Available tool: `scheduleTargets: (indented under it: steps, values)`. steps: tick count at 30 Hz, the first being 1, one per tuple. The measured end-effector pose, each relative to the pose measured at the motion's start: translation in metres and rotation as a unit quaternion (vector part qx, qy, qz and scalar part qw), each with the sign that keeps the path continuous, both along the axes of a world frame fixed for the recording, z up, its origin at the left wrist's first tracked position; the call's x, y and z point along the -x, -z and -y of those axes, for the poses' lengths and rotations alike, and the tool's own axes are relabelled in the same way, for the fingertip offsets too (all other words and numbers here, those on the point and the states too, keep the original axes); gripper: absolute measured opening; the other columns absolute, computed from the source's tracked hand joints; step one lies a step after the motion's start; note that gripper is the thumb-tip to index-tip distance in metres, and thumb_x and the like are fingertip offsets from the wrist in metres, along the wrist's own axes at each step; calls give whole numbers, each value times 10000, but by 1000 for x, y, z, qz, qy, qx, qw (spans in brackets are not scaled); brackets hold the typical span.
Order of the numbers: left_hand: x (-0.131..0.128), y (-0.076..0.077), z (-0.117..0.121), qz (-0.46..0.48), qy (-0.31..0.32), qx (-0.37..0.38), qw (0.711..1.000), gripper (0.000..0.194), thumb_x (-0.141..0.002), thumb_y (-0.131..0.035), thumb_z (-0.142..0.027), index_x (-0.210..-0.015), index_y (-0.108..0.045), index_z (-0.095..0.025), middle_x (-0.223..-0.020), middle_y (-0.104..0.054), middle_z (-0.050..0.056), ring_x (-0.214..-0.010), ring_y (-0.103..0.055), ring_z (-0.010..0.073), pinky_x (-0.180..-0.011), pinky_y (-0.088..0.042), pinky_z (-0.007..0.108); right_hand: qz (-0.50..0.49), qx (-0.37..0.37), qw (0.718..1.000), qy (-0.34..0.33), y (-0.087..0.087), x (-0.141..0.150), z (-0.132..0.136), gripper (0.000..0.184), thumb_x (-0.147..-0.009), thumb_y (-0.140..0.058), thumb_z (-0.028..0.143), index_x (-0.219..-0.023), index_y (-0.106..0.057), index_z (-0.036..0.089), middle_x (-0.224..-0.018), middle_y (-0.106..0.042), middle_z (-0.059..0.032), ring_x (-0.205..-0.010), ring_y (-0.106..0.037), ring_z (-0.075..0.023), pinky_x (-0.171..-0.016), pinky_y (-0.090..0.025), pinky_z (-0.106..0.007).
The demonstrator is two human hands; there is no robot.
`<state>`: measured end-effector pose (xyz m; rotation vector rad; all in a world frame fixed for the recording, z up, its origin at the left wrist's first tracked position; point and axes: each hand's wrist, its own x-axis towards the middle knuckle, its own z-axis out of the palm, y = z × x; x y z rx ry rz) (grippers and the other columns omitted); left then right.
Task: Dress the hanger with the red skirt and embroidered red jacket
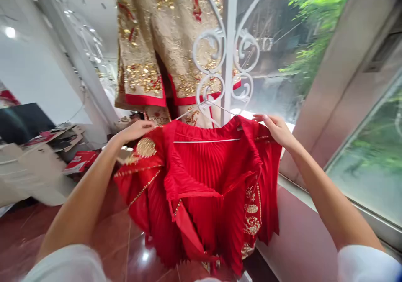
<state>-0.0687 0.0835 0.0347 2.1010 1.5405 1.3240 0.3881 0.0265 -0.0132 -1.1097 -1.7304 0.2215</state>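
Observation:
A red pleated skirt point(197, 165) with gold embroidery and beaded trim hangs in front of me on a thin white hanger point(207, 141). Its waistband sags open at the front, and its pleats fan downward. My left hand point(136, 131) is closed at the skirt's upper left edge, beside a round gold motif. At the upper right edge, my right hand point(276, 131) has its fingers bent over the red fabric. Some fingertips of both hands are hard to make out. The hanger's hook catches on a white scrolled metal stand point(230, 56).
Behind the stand hangs a cream garment point(185, 52) with gold sequins and red hems. Glass windows and a ledge point(292, 232) flank the right side. At left are a cluttered white desk point(37, 169), a dark monitor point(25, 121) and a red box point(81, 161). Reddish tiles point(109, 248) cover the floor.

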Motion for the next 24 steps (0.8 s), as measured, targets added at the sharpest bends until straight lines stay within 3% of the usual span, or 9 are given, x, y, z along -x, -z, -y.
scheduleTargets:
  steps: [3,5,7,9,11,14,18,22,24]
  values:
    - [-5,7,5,-73,3,-23,997,215,-687,-610,-390,-697,-625,-176,-646,-623,-2,-601,-540,140,-636,-472,274,-22,79,995,-61,6,-37,12,577,-790,-503,602,-1200,-594,207,-1204,-614,-86,-1105,-563,-254,-951,-428,-404]
    - [-29,8,20,-96,-81,-175,977,244,-816,-460,-394,-787,-614,-207,-720,-621,-2,-648,-544,151,-703,-469,310,-6,119,987,-111,11,-51,20,643,-735,-586,593,-1263,-542,229,-1280,-562,-70,-1160,-527,-259,-971,-423,-404]
    - [-71,13,40,-170,-87,-284,940,243,-852,-434,-380,-826,-601,-206,-813,-628,21,-771,-561,184,-789,-452,348,27,120,984,-132,16,-53,23,681,-723,-606,580,-1301,-501,235,-1327,-520,-68,-1189,-504,-260,-992,-409,-407]
    - [-126,26,57,-265,16,-299,917,254,-866,-429,-364,-851,-611,-188,-853,-649,48,-833,-570,202,-786,-447,335,60,86,990,-97,22,-48,23,636,-774,-556,556,-1320,-478,240,-1359,-487,-68,-1226,-470,-251,-1027,-372,-405]
    - [-178,47,65,-352,106,-247,896,323,-881,-426,-390,-1067,-586,-180,-1020,-642,74,-950,-566,204,-799,-446,312,81,35,996,-28,29,-41,19,566,-839,-472,506,-1338,-455,239,-1370,-474,-67,-1254,-442,-232,-1054,-332,-396]
    - [-225,81,57,-412,68,-216,883,382,-918,-354,-354,-1193,-530,-155,-998,-621,110,-895,-577,208,-733,-440,312,90,-15,994,62,34,-40,10,520,-881,-389,442,-1349,-443,220,-1304,-539,-73,-1193,-499,-226,-1011,-370,-394]
    - [-231,109,40,-428,20,-201,881,399,-914,-290,-157,-1233,-521,-219,-874,-614,75,-782,-589,177,-633,-411,287,85,-56,982,161,13,-60,4,480,-873,-392,423,-1281,-526,210,-1116,-654,-65,-995,-602,-231,-883,-448,-386]
    - [-230,120,36,-411,22,-200,889,433,-894,-302,-120,-1260,-503,-234,-871,-619,70,-773,-590,181,-634,-412,300,77,-116,960,242,-21,-71,24,447,-867,-402,430,-1208,-592,212,-1039,-677,-71,-905,-621,-221,-783,-462,-327]
    - [-235,121,35,-397,15,-197,896,430,-892,-296,-115,-1247,-513,-224,-879,-621,74,-780,-589,187,-644,-417,312,96,-119,949,275,-22,-60,44,434,-876,-386,444,-1184,-607,233,-952,-692,-72,-806,-630,-211,-715,-461,-314]
